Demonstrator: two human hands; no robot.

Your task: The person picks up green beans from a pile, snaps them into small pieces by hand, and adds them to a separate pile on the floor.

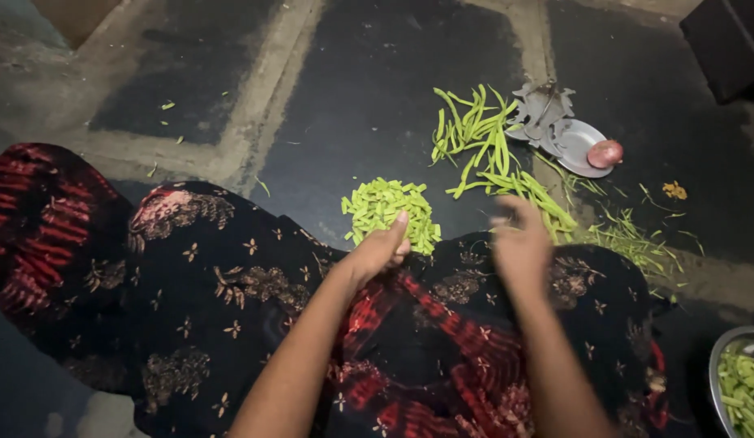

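My left hand [381,247] rests curled at the near edge of a pile of chopped green bean pieces [389,211] on the dark floor; whether it holds anything is hidden. Blurred with motion, my right hand [521,239] hovers beside a heap of whole green beans [482,150], fingers loosely apart and nothing visible in it. Both forearms reach out over my lap, which is covered by a black and red patterned cloth [231,300].
A steel plate [578,142] with a red onion [605,153] and a metal cutter [543,109] lies beyond the beans. Bean trimmings [628,239] are scattered at right. A steel bowl [716,365] of cut beans sits at the lower right.
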